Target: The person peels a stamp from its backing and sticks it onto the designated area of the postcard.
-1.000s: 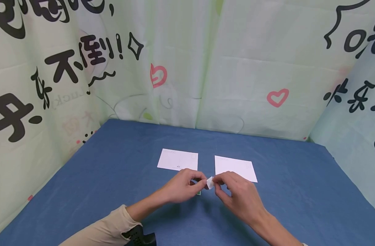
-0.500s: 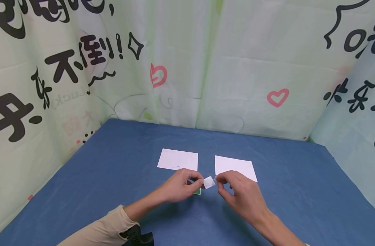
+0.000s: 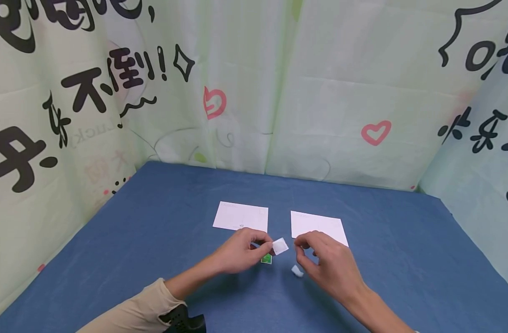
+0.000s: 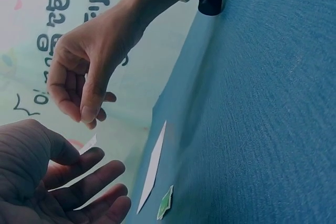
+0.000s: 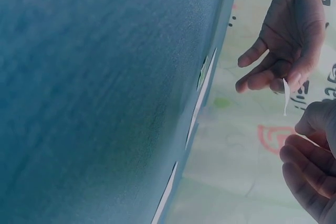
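White and paper-thin, a small square piece [image 3: 280, 246] is up above the blue cloth [image 3: 154, 259], pinched at its left edge between the thumb and forefinger of the left hand [image 3: 241, 252], whose other fingers are loosely bent. Just to the right of the piece and apart from it, the right hand [image 3: 330, 259] is loosely curled, thumb and forefinger close together, with nothing visible between them.

The piece looks almost weightless and flexible; edge-on in the right wrist view it bows slightly. I judge it easy to crease or tear, best held by an edge or corner with a light fingertip pinch, since a firm squeeze could crumple it.

Nearer, below the right fingertips, shows a small white scrap [image 3: 297, 271], probably just as light; whether it touches the cloth is hard to tell. A green piece [image 3: 266, 259] lies partly hidden by the left hand. On the far side, the left card [image 3: 241, 215] and the right card [image 3: 318, 226] lie flat, likely stiffer and best lifted by a corner.
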### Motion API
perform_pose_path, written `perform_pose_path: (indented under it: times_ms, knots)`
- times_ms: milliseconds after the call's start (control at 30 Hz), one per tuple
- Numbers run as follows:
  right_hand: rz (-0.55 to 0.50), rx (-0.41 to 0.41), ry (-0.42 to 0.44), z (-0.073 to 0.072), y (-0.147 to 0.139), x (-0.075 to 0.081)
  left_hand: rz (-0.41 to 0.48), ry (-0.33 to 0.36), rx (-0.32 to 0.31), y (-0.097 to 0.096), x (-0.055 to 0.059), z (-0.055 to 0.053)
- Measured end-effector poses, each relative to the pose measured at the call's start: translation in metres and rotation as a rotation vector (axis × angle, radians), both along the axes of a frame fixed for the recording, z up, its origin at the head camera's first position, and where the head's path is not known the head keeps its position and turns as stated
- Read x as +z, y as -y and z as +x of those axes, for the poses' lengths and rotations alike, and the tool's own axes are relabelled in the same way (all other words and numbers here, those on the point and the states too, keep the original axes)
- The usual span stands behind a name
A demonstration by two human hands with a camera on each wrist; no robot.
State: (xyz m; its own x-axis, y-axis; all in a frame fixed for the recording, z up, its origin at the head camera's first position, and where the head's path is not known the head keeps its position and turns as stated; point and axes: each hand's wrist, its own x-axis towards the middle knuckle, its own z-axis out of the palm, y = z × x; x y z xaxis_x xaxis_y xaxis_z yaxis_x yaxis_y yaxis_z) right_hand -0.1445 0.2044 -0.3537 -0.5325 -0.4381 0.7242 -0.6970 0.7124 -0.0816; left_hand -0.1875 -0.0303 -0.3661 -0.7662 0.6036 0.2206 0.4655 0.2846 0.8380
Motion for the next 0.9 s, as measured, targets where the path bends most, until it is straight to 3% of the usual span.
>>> perform_pose_path:
  times_ms: [233,467,700,900]
  knots:
    - [0.004,0.001,0.016,0.0012,0.0002,0.0003,0.003,0.011,-0.004,0.0007,-0.0004,-0.0003]
    - [0.003,0.038,0.038,0.003,0.0019,0.001,0.021,0.067,-0.019,-0.0005,0.0026,0.0023]
    - [0.018,0.138,0.054,0.0033,0.0031,-0.0013,0.063,0.164,-0.063,-0.0022,0.0036,0.0039]
    - [0.025,0.217,0.009,0.0011,0.0033,-0.0057,0.091,0.262,-0.07,-0.0033,0.0028,0.0042]
